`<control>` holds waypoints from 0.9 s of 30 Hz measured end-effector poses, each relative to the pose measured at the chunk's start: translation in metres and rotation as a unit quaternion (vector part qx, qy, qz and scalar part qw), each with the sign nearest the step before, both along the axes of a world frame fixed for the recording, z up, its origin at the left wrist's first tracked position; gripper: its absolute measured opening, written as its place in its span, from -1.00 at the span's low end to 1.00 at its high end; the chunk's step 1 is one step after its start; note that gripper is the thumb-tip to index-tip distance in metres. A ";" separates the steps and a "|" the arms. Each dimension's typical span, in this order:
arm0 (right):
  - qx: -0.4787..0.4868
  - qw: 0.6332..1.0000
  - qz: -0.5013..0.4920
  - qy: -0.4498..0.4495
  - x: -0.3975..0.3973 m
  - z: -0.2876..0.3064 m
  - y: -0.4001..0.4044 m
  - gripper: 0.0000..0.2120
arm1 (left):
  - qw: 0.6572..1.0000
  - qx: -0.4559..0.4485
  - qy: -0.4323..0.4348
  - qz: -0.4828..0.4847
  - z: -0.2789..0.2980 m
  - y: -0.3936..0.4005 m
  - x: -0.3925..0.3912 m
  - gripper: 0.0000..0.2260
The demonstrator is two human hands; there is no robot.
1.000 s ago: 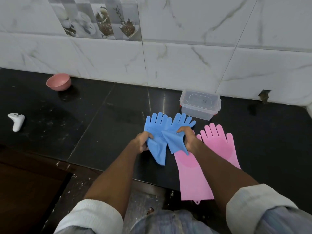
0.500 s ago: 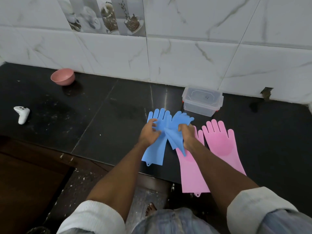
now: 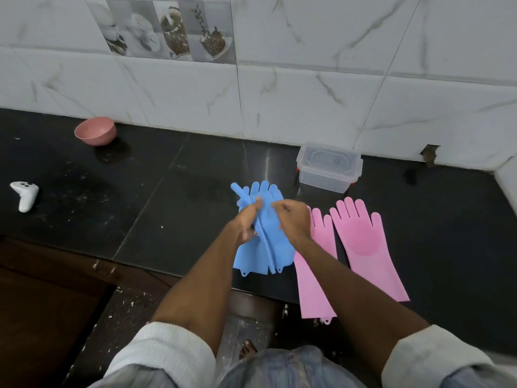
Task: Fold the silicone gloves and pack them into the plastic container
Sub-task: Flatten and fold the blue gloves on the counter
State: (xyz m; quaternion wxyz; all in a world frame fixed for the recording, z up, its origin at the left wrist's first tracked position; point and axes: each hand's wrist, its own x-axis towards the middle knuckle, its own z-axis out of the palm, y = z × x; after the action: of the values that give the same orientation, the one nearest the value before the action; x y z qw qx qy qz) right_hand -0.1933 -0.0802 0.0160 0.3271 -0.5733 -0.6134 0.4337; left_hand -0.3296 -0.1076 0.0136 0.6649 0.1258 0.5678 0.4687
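At the middle of the dark counter, near its front edge: blue gloves [image 3: 263, 247], stacked one on the other, fingers pointing toward the wall, cuffs just at the edge, one long side turned up into a ridge. Gripped on that ridge by the left hand [image 3: 246, 222], fingers curled and pinching the raised silicone; pressed from above by the right hand [image 3: 293, 219], fingers bent down onto the upper glove, thumb hidden. Judged as an early fold, lengthwise, only begun and not yet flattened. Just to the right, touching or nearly so: two pink gloves [image 3: 361, 247], flat, palms up, side by side, cuffs hanging over the front edge, untouched by either hand and not folded at all. Farther back, close to the wall: plastic container [image 3: 330, 175], clear, apparently lidded, red clips at its base, nothing visible inside. So, by estimate: nothing packed; both pairs left to fold, lid probably to be opened, then packing. Beneath it all, black polished stone counter [image 3: 167, 219], speckled with pale crumbs and smears, faintly reflective. Far left, well apart from the work: pink bowl [image 3: 95, 131] by the wall and a white controller [image 3: 25, 196] lying nearer the edge. Behind, wall tiles [image 3: 307, 93] in white marble pattern, with a strip of printed cup-and-dessert tiles up left and a chipped hole low on the right. Below the edge, dusty floor and a bare foot.
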 end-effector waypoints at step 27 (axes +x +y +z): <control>-0.317 0.913 -0.116 0.226 -0.029 -0.018 0.043 -0.66 | 0.957 0.001 0.250 -0.144 -0.016 0.002 -0.057 -0.62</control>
State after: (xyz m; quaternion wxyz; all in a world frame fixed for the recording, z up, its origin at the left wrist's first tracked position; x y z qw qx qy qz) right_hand -0.2228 -0.0374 -0.0016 0.3060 -0.6007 -0.2820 0.6826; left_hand -0.3870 -0.1051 -0.0021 0.5621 0.3200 0.6916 0.3216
